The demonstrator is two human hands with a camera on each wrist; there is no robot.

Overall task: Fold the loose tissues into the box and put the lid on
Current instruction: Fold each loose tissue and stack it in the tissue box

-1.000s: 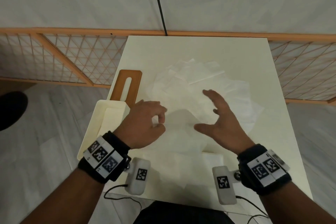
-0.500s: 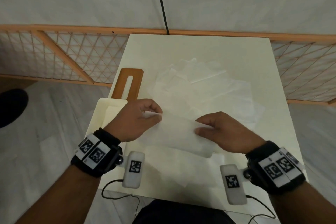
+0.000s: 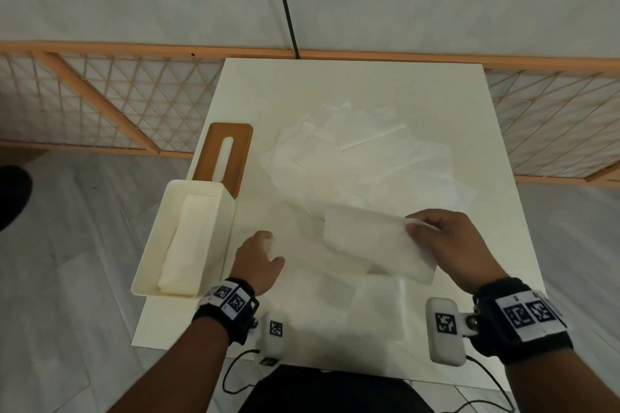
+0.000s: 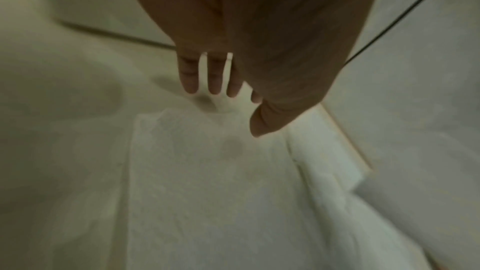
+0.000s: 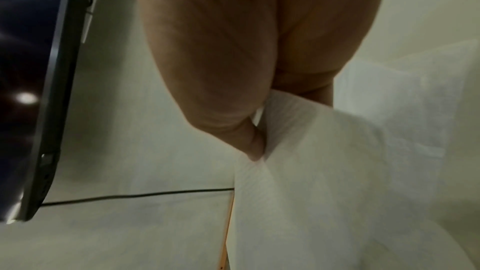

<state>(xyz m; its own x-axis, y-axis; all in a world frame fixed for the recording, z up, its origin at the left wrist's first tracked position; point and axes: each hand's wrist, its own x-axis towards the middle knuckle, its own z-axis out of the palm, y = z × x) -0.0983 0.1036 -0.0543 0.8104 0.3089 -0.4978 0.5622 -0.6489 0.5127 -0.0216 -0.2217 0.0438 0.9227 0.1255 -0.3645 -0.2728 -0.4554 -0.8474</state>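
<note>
Head view: right hand (image 3: 446, 245) is pinching a folded tissue (image 3: 375, 245) above the pale surface (image 3: 335, 84); left hand (image 3: 258, 261) is lying released, fingers straight.

Thin, matte loose tissues (image 3: 362, 157) are sprawling crumpled mid-surface, their edges hard to separate from it. The cream, round-cornered box (image 3: 221, 231) is sitting at the left edge, holding a folded stack; the brown slotted lid (image 3: 235, 141) is lying flat just behind it. Wrist bands are showing square black-and-white codes, no readable writing.

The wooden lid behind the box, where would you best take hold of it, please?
I would grip the wooden lid by its two long edges near the middle, coming from above. It lies flat on the table, its near end tucked behind the box, and the slot is likely too narrow to grip.
</note>
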